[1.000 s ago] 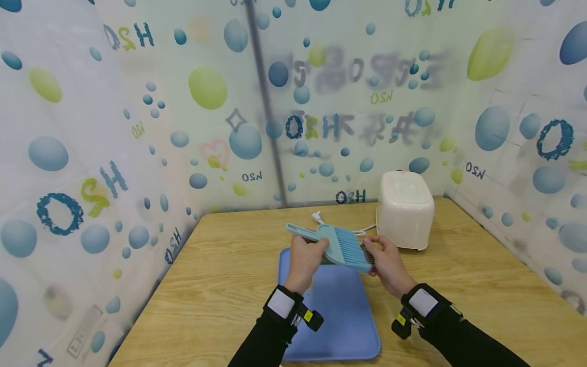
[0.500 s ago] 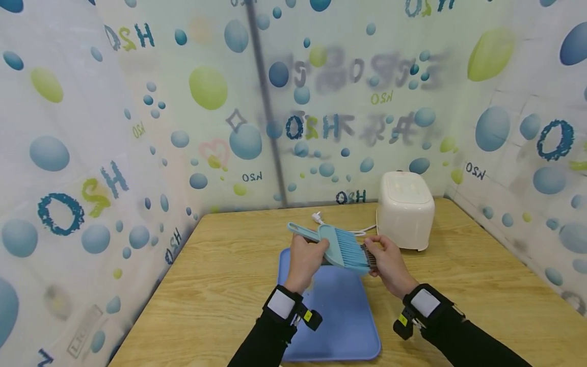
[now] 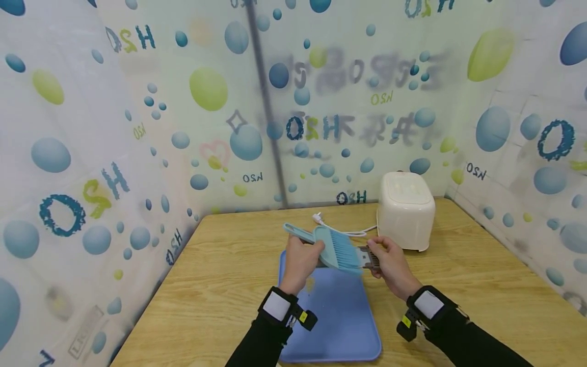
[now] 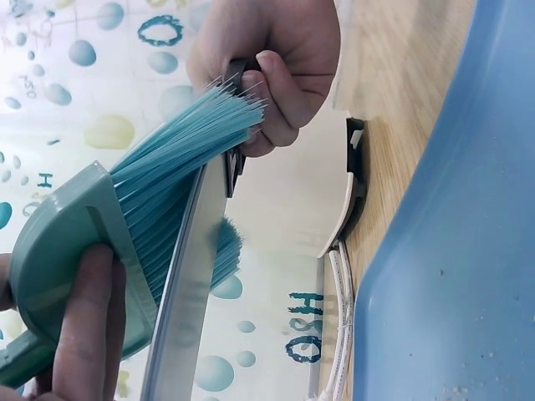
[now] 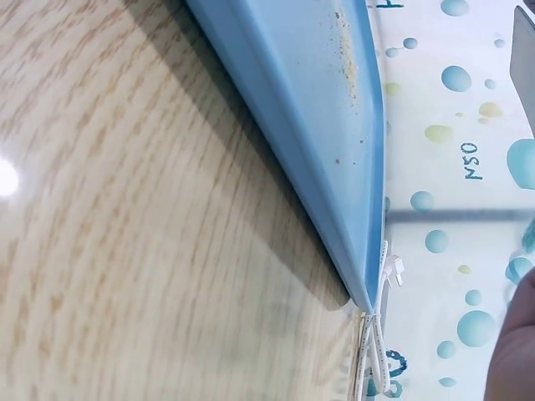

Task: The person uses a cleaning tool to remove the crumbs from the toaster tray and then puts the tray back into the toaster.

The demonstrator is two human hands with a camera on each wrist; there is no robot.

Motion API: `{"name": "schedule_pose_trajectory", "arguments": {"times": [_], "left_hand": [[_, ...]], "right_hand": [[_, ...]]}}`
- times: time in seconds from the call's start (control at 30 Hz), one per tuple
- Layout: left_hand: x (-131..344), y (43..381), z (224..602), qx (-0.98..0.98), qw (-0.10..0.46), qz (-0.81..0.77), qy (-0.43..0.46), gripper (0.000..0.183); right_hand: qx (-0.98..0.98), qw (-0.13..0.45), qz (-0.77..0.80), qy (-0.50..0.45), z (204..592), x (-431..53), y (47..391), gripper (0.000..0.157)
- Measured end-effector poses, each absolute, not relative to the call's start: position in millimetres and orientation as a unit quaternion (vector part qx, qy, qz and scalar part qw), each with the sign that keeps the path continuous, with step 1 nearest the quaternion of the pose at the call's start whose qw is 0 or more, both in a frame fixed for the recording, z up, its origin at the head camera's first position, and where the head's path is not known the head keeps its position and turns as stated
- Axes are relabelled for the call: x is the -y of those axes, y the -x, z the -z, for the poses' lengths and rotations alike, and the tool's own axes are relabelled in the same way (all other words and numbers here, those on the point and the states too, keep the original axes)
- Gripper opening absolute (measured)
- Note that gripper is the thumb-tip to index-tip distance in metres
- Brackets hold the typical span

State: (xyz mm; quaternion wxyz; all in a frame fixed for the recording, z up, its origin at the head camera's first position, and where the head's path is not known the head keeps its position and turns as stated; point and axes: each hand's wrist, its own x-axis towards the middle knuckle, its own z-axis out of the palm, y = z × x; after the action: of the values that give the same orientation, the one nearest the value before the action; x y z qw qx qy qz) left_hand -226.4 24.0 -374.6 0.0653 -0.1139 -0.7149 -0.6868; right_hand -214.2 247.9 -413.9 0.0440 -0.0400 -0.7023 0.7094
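Note:
My left hand (image 3: 300, 262) grips a light-blue hand brush (image 3: 326, 245), its handle pointing to the back left and its bristles to the right. In the left wrist view, the brush's bristles (image 4: 159, 188) lie against a flat metal crumb tray (image 4: 185, 288) and splay over its edge. My right hand (image 3: 392, 265) pinches the dark slotted end of that crumb tray, whose silver part shows just past the bristles in the head view. Both are held above a blue tray (image 3: 337, 326) on the table. Bristles cover much of the metal from the head view.
Pale crumbs (image 5: 347, 63) and specks lie in the blue tray. A cream toaster (image 3: 405, 211) stands at the back right of the wooden table (image 3: 220, 285). Its white cord and plug (image 3: 317, 218) lie behind the hands. Patterned curtains (image 3: 220, 127) enclose the back and sides.
The left hand and brush have shifted slightly left, and the right hand slightly right. More of the crumb tray's silver part now shows beyond the bristles.

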Motion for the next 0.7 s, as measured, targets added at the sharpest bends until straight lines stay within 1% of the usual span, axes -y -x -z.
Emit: {"name": "schedule_pose_trajectory", "arguments": {"times": [0.17, 0.47, 0.7], "left_hand": [[-18, 229, 377, 0.713, 0.065, 0.689, 0.112, 0.024], [-11, 232, 376, 0.722, 0.064, 0.680, 0.112, 0.033], [-3, 233, 376, 0.736, 0.077, 0.665, 0.101, 0.026]], "right_hand": [[0.706, 0.045, -0.706, 0.036, 416, -251, 215, 0.038], [0.706, 0.048, -0.705, 0.033, 416, -253, 215, 0.036], [0.707, 0.049, -0.705, 0.035, 418, -256, 215, 0.037]]}}
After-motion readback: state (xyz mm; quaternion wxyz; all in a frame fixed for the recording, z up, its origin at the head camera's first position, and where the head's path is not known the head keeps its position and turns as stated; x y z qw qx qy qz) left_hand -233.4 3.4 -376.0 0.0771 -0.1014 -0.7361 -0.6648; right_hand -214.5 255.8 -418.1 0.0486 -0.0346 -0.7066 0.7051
